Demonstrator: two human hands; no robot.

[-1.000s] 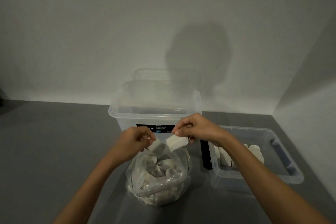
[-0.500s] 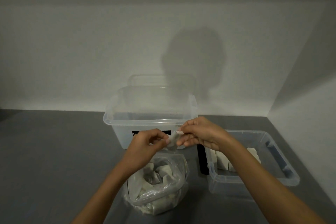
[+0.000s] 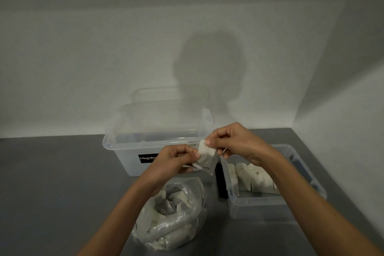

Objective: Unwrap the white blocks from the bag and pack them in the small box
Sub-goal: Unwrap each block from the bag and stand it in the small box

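Note:
Both hands meet above the table in front of the large tub. My right hand [image 3: 232,143] pinches a white block [image 3: 205,150] at its top corner. My left hand [image 3: 176,160] pinches the clear wrapper [image 3: 207,164] that hangs off the block's lower end. Below them a clear plastic bag [image 3: 172,214] lies open on the table with several wrapped white blocks inside. The small clear box [image 3: 268,203] sits at the right, holding a row of several white blocks [image 3: 251,178]; my right forearm hides part of it.
A large clear tub [image 3: 133,147] with a black label stands behind the hands, a clear lid leaning behind it against the wall. A dark object [image 3: 220,183] stands between the bag and the small box. Grey table [image 3: 52,183]; walls close off the back and right.
The hands were apart, each with a white piece above the bag; they came together and now the block is partly out of its wrapper. The view has shifted slightly.

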